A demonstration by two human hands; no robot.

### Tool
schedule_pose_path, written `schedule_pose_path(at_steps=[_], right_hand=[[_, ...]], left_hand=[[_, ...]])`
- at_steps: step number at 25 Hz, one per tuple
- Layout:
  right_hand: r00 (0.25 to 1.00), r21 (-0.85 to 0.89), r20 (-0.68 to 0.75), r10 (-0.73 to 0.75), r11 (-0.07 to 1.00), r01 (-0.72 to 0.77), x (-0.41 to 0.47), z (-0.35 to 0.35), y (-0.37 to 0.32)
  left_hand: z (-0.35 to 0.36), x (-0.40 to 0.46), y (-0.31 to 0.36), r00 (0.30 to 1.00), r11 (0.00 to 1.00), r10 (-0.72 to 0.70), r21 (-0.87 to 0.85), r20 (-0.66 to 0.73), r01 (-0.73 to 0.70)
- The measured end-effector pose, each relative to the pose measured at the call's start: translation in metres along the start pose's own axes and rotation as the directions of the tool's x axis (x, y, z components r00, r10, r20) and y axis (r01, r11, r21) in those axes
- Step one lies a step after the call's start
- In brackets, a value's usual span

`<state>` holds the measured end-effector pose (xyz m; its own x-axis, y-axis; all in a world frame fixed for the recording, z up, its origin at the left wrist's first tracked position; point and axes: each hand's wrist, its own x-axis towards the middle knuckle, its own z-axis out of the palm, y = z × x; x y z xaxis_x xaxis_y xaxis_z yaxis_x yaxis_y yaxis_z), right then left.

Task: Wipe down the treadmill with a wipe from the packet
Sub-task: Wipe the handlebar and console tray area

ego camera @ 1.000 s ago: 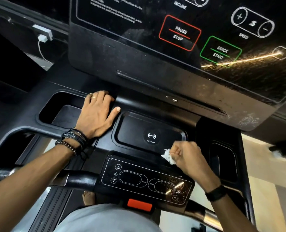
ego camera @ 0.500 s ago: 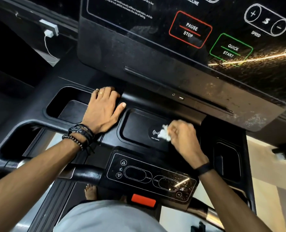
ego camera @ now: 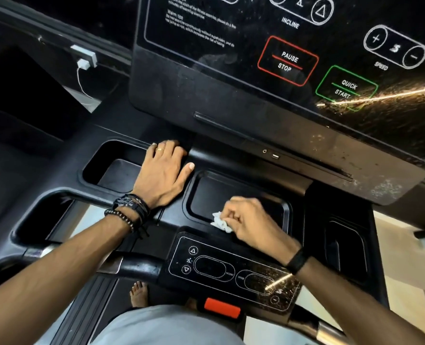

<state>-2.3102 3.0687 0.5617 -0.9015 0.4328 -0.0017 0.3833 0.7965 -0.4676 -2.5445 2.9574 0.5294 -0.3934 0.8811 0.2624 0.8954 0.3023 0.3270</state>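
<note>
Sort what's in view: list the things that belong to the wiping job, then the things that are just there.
Job:
wipe, bunched in the right hand
tray being wiped
left hand, flat on the console
lower panel
display, dusty

Just there:
charger with its cable
red clip

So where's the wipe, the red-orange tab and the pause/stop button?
wipe (ego camera: 220, 222), head view, on its crumpled white middle.
red-orange tab (ego camera: 222, 308), head view, on its centre.
PAUSE STOP button (ego camera: 287, 61), head view, on the red line between the words.
</note>
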Motion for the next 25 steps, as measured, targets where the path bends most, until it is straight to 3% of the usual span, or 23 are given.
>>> schedule_pose_path(at_steps=[1,4,8,11,14,18,22,25], right_hand=[[1.0,0.011,0.006,-0.009,1.0,0.009,0.002,-0.001,-0.002],[0.976,0.004,-0.205,0.071,0.997,-0.072,0.022,-0.005,0.004],[0.994,0.0,-0.006,-0.113,0.994,0.113,0.023,0.01,-0.018],[0.988,-0.015,-0.154,0.007,1.0,-0.01,0.048,0.001,-0.011],[0.984,0.014,0.054,-0.167,0.986,0.167,0.04,0.016,-0.034],[0.986,0.014,-0.167,-0.012,1.0,0.014,0.066,0.011,-0.029],[0.983,0.061,0.078,-0.169,0.985,0.164,0.044,0.025,-0.055],[0.984,0.01,-0.148,-0.101,0.995,0.104,0.079,0.012,-0.039]], left_hand=[[-0.002,0.002,-0.001,1.0,1.0,0.001,0.003,-0.001,-0.001],[-0.002,0.002,-0.001,1.0,1.0,0.011,0.013,-0.008,-0.01],[-0.002,0.003,-0.005,0.999,0.998,0.035,0.044,-0.018,-0.034],[-0.001,0.003,-0.002,1.0,0.999,0.021,0.04,-0.012,-0.021],[0.0,0.003,-0.002,0.999,0.998,0.031,0.054,-0.039,-0.029],[0.001,0.004,-0.002,0.999,0.999,0.019,0.052,-0.034,-0.017],[0.002,0.004,-0.003,0.999,0.998,0.022,0.066,-0.049,-0.019],[0.001,0.004,-0.001,0.999,0.998,0.008,0.062,-0.035,-0.006]])
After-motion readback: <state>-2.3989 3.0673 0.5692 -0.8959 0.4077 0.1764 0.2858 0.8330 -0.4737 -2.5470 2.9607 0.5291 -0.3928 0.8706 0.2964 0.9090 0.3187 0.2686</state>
